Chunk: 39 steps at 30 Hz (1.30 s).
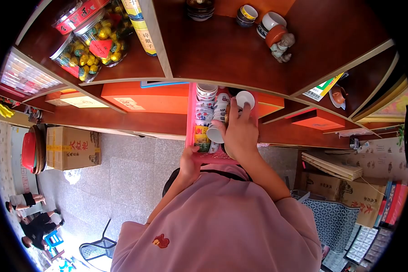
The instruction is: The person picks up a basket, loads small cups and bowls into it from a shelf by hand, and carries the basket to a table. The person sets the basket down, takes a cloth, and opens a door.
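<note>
A pink basket full of small cups stands against the front of the shelf. My left hand is closed on the basket's near left corner. Inside the basket, my right hand reaches over the cups, its fingers at a white cup near the far right corner; its thumb lies by another white cup. Stacked patterned cups fill the left side. Part of the basket's right side is hidden under my right hand.
Above the basket, the wooden shelf holds jars of gold-wrapped pieces, bowls and a figurine. An orange box is left of the basket. Cartons stand on the floor; two people are at the lower left.
</note>
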Each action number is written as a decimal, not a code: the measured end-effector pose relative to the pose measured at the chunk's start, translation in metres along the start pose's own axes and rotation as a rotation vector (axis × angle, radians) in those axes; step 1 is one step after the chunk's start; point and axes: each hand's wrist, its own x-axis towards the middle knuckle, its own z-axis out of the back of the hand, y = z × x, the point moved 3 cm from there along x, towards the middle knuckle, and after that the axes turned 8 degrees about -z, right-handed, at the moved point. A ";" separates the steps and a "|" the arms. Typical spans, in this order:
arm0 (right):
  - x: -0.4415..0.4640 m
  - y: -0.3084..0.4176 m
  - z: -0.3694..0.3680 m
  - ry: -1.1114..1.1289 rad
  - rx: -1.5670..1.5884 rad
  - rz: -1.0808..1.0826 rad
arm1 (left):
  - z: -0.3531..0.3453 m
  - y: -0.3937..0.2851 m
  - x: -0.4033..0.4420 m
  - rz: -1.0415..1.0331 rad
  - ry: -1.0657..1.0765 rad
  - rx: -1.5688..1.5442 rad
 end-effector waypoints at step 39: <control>0.325 -0.007 0.006 -0.551 0.680 0.088 | 0.003 0.002 0.000 -0.038 0.030 -0.006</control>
